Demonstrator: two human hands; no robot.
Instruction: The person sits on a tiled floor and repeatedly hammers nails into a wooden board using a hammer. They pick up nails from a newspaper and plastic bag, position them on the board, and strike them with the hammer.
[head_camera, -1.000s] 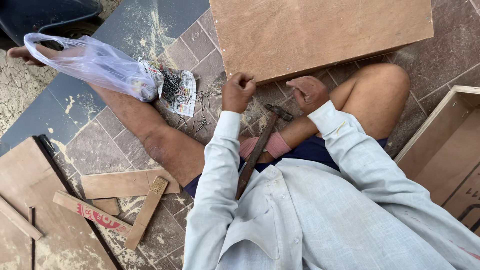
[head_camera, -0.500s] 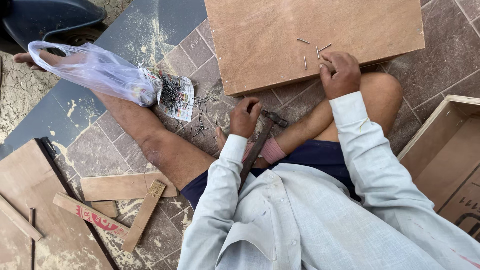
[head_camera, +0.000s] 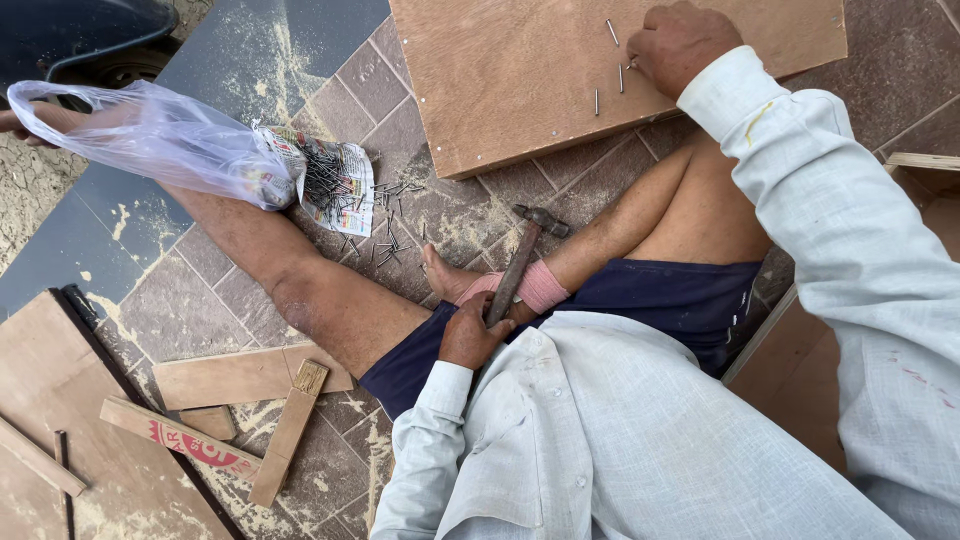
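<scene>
My left hand (head_camera: 470, 335) is closed around the wooden handle of a hammer (head_camera: 520, 262), which lies across my lap with its metal head pointing away, near my foot. My right hand (head_camera: 680, 42) rests on a plywood board (head_camera: 520, 80) on the tiled floor. Its fingers pinch a nail against the wood. Three other loose nails (head_camera: 612, 32) lie on the board just left of that hand. A heap of nails (head_camera: 335, 185) sits on a scrap of newspaper beside my outstretched left leg.
A clear plastic bag (head_camera: 150, 135) lies over my left shin. Wood offcuts (head_camera: 240, 375) and a larger panel (head_camera: 60, 440) lie at the lower left amid sawdust. An open wooden box (head_camera: 920, 165) stands at the right edge. A dark vehicle part (head_camera: 90, 35) is at the top left.
My left hand dropped from the board's edge to my lap and took hold of the hammer handle. My right hand moved up onto the board among the nails.
</scene>
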